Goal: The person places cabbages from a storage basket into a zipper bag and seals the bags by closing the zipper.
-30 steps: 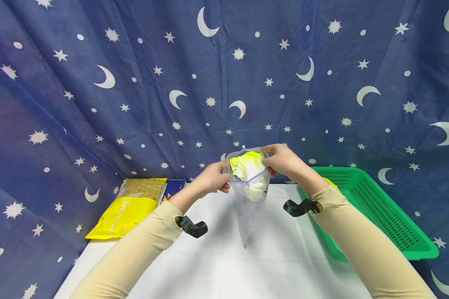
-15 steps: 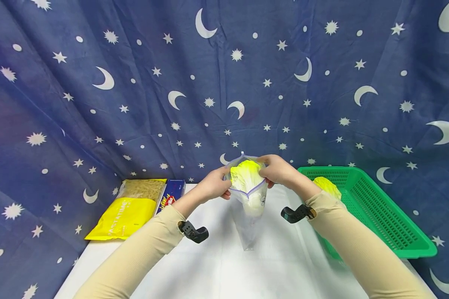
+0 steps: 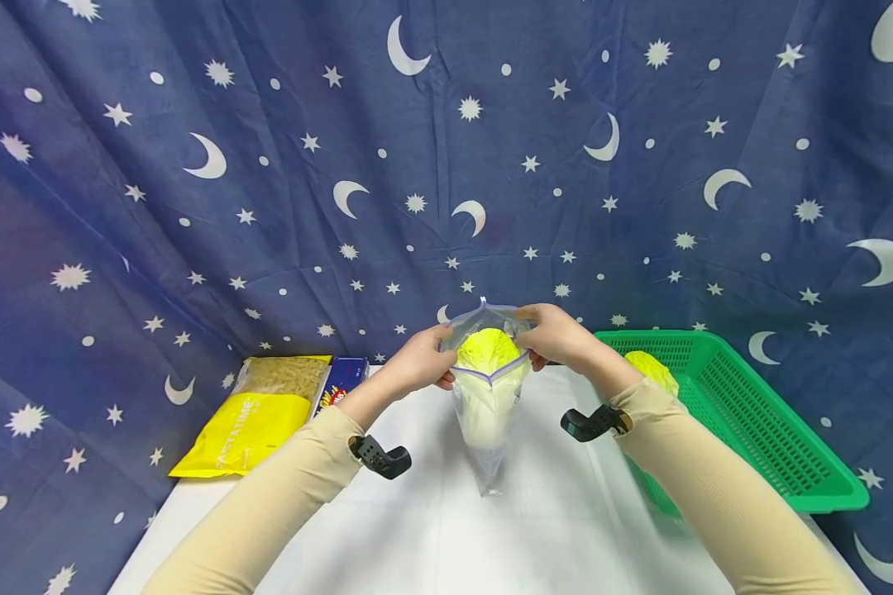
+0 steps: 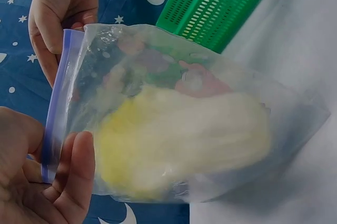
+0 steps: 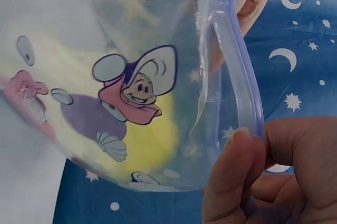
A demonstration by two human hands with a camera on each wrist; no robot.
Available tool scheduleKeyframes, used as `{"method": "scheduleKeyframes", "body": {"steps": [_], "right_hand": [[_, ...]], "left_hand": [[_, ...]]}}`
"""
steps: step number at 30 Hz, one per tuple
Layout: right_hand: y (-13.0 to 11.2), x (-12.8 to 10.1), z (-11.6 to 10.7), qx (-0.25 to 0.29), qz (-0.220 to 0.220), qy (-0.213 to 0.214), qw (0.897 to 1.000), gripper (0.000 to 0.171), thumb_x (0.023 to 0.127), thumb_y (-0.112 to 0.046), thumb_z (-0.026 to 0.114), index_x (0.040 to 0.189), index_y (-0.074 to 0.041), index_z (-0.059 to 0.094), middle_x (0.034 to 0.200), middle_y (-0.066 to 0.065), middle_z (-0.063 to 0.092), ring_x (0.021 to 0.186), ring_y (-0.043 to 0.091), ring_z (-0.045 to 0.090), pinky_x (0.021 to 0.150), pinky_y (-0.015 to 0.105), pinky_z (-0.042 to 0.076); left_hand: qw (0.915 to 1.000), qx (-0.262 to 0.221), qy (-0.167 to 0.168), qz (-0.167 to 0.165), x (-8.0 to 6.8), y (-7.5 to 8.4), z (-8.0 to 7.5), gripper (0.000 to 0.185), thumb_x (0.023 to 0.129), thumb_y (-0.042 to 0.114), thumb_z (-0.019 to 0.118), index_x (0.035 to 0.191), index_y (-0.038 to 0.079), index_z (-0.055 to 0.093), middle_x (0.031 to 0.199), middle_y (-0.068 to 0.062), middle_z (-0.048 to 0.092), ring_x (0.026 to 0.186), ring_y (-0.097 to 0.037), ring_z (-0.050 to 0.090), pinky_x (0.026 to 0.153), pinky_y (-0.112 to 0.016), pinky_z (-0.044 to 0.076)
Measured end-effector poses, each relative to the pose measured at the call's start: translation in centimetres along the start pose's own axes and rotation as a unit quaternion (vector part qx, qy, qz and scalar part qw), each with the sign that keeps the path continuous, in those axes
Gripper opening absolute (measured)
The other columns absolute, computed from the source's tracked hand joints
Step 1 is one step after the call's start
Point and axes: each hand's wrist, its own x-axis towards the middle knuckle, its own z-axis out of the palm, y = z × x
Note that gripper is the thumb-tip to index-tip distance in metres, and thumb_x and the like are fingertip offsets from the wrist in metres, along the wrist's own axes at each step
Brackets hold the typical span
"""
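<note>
A clear zip bag [image 3: 486, 413] with a purple seal strip hangs upright over the white table [image 3: 446, 529], its bottom tip near the surface. A yellow-green cabbage [image 3: 485, 372] sits inside it, seen pale through the plastic in the left wrist view as cabbage [image 4: 179, 145]. My left hand [image 3: 420, 359] pinches the bag's left rim, and my right hand [image 3: 554, 335] pinches the right rim. The bag [image 5: 121, 92] carries a printed cartoon figure. The left hand [image 4: 47, 182] and the right hand [image 5: 274, 171] each grip the seal strip between thumb and fingers.
A green plastic basket [image 3: 759, 430] stands at the right with another cabbage [image 3: 651, 372] in it. A yellow pasta packet [image 3: 256, 417] and a blue box [image 3: 342, 380] lie at the back left. A star-and-moon cloth [image 3: 268, 165] hangs behind.
The cabbage has slid deeper into the bag. The bag now hangs more upright and its mouth is drawn narrower between both hands.
</note>
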Motion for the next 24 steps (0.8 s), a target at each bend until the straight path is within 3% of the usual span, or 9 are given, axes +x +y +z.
{"method": "scheduleKeyframes", "body": {"steps": [8, 15, 21, 24], "right_hand": [[-0.1, -0.2, -0.4, 0.003, -0.013, -0.006, 1.0, 0.069, 0.094, -0.002, 0.055, 0.158, 0.002, 0.032, 0.15, 0.026, 0.044, 0.061, 0.02, 0.055, 0.06, 0.033, 0.059], [0.0, -0.1, -0.3, 0.0, -0.015, -0.008, 1.0, 0.069, 0.094, -0.003, 0.055, 0.159, -0.001, 0.033, 0.149, 0.026, 0.046, 0.061, 0.02, 0.055, 0.059, 0.032, 0.058], [0.2, -0.2, -0.2, 0.008, -0.025, -0.017, 1.0, 0.069, 0.095, -0.002, 0.055, 0.16, -0.008, 0.034, 0.151, 0.024, 0.042, 0.057, 0.019, 0.052, 0.057, 0.033, 0.057], [0.2, -0.3, -0.1, 0.009, -0.034, -0.019, 0.999, 0.068, 0.095, 0.0, 0.052, 0.16, -0.01, 0.037, 0.154, 0.022, 0.04, 0.054, 0.018, 0.05, 0.057, 0.034, 0.057]], "left_hand": [[0.9999, -0.004, 0.004, 0.012, -0.1, 0.4, -0.5, 0.066, 0.096, 0.003, 0.05, 0.159, -0.002, 0.029, 0.156, -0.023, 0.041, 0.064, -0.015, 0.064, 0.066, -0.032, 0.062], [0.999, 0.009, 0.023, 0.036, -0.2, 0.7, -1.0, 0.065, 0.097, 0.006, 0.05, 0.159, 0.001, 0.031, 0.162, -0.014, 0.035, 0.061, -0.014, 0.063, 0.05, -0.023, 0.05], [0.9973, 0.022, 0.037, 0.059, -0.3, 0.8, -1.4, 0.066, 0.095, 0.004, 0.049, 0.158, -0.001, 0.032, 0.164, -0.011, 0.032, 0.062, -0.014, 0.062, 0.058, -0.027, 0.056], [0.9973, 0.039, 0.039, 0.049, -0.4, 0.7, -1.6, 0.064, 0.096, 0.005, 0.048, 0.158, -0.002, 0.032, 0.162, -0.011, 0.036, 0.061, -0.014, 0.062, 0.055, -0.026, 0.054]]}}
